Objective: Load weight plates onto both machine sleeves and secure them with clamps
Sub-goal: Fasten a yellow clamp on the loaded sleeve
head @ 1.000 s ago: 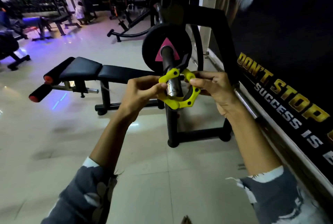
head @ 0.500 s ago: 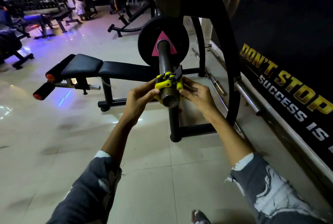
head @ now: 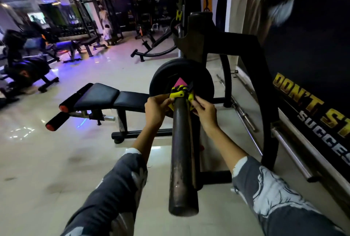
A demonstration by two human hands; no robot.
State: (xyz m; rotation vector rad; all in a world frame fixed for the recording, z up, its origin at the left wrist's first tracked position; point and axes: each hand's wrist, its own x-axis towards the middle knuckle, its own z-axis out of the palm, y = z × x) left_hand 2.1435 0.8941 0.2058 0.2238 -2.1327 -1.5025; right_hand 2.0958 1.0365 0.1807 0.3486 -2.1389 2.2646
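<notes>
A dark steel sleeve (head: 182,152) of the machine runs from the bottom centre away from me. A black weight plate (head: 161,78) with a pink triangle sits at its far end. A yellow clamp (head: 177,94) rings the sleeve right against the plate. My left hand (head: 156,110) grips the clamp's left side. On the clamp's right side, my right hand (head: 205,112) pinches its black lever. Both forearms flank the sleeve.
The machine's black frame (head: 265,87) arches on the right, beside a wall banner. Loose barbells (head: 244,114) lie along the wall. A black bench (head: 113,97) with red-capped rollers stands to the left. Other machines and people are far back.
The clamp slid from the sleeve's near end all the way up to the plate, with both hands on it. My view moved closer along the sleeve.
</notes>
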